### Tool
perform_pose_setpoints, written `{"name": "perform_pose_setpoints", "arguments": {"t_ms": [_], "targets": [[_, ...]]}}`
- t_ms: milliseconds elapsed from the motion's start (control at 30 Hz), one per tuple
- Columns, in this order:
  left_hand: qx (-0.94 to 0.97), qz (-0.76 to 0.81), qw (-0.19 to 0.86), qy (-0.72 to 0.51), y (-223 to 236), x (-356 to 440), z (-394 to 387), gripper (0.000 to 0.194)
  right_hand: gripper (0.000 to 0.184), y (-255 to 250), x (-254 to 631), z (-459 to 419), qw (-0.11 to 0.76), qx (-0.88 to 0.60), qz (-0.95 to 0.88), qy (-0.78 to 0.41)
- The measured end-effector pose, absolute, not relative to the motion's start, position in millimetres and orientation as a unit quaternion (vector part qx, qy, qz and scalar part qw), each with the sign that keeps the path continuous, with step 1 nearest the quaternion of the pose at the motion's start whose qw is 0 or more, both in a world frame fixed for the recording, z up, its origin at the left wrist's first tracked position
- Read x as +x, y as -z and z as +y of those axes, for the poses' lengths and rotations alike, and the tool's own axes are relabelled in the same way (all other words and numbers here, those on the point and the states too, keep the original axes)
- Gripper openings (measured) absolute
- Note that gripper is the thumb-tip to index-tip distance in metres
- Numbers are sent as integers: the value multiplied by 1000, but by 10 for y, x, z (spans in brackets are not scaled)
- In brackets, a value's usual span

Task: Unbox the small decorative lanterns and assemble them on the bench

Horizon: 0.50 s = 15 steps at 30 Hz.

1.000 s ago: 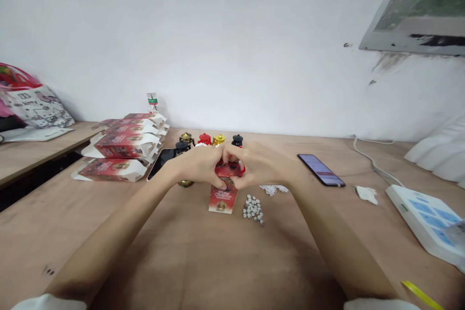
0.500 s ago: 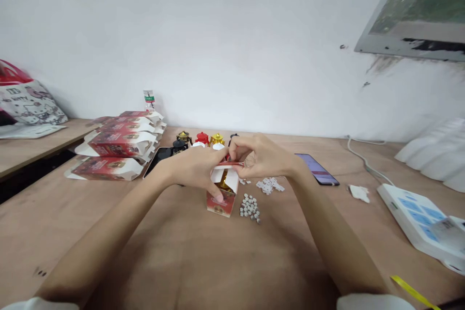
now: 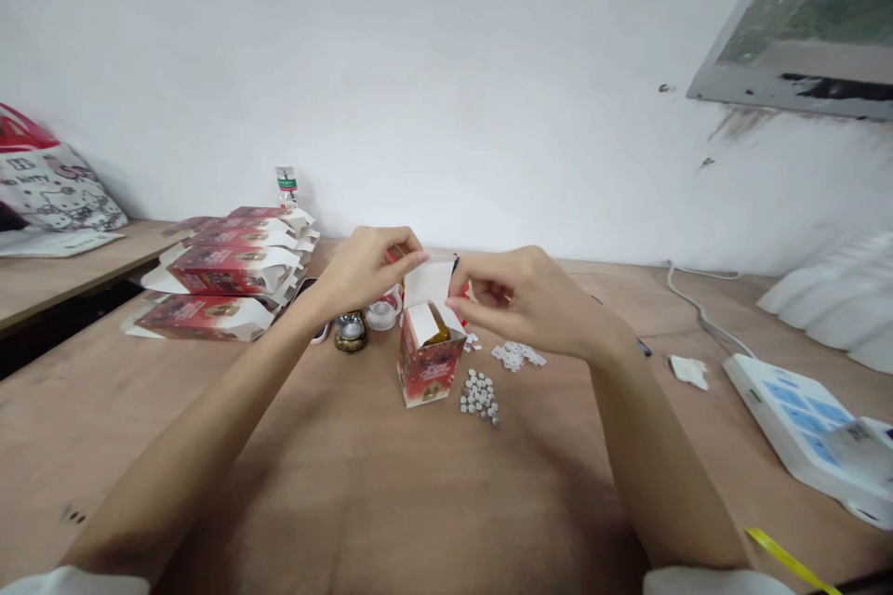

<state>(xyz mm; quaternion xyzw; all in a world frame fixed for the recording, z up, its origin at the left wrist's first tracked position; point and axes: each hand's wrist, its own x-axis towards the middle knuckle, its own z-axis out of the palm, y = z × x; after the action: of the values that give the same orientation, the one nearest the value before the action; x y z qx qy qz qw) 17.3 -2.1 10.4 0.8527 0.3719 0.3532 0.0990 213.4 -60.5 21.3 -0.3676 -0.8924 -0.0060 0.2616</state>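
A small red printed carton (image 3: 431, 374) stands upright on the table with its top open. Its white lid flap (image 3: 428, 283) is raised at the back, and something gold shows inside. At the flap's upper left corner my left hand (image 3: 373, 270) pinches the card between thumb and fingers. My right hand (image 3: 520, 297) is closed at the flap's right edge, fingers curled and thumb against the card. Beside the carton lie many small round grey-white pieces (image 3: 480, 395) and a heap of little white pieces (image 3: 517, 355). A dark gold, pot-shaped item (image 3: 351, 332) sits to the left, partly behind my left arm.
Stacked red cartons (image 3: 223, 270) with open flaps lie at the left, a small tube (image 3: 286, 186) behind them. To the right are a white power strip (image 3: 802, 423), a cable (image 3: 698, 305) and a crumpled white scrap (image 3: 689, 370). A wall closes off the back.
The lid flap has come up from over the carton's opening. My left hand has moved up and back from the carton's front to the flap's corner; my right hand has shifted slightly right.
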Motion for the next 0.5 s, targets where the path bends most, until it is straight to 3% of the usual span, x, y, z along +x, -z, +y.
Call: {"name": "perform_pose_setpoints", "arguments": {"t_ms": [133, 200, 267, 367, 500], "targets": [[827, 424, 132, -345, 53, 190, 143, 15, 18, -210, 2109, -619, 145, -406, -902, -34], [837, 447, 81, -303, 109, 179, 194, 16, 20, -186, 2094, -582, 110, -427, -897, -40], [841, 457, -11, -290, 117, 174, 190, 30, 22, -163, 2079, -546, 79, -439, -894, -44], [872, 397, -111, -264, 36, 180, 82, 28, 21, -142, 2063, -516, 61, -442, -894, -44], [936, 281, -127, -172, -113, 192, -109, 13, 20, -144, 2050, -519, 79, -446, -890, -45]]}}
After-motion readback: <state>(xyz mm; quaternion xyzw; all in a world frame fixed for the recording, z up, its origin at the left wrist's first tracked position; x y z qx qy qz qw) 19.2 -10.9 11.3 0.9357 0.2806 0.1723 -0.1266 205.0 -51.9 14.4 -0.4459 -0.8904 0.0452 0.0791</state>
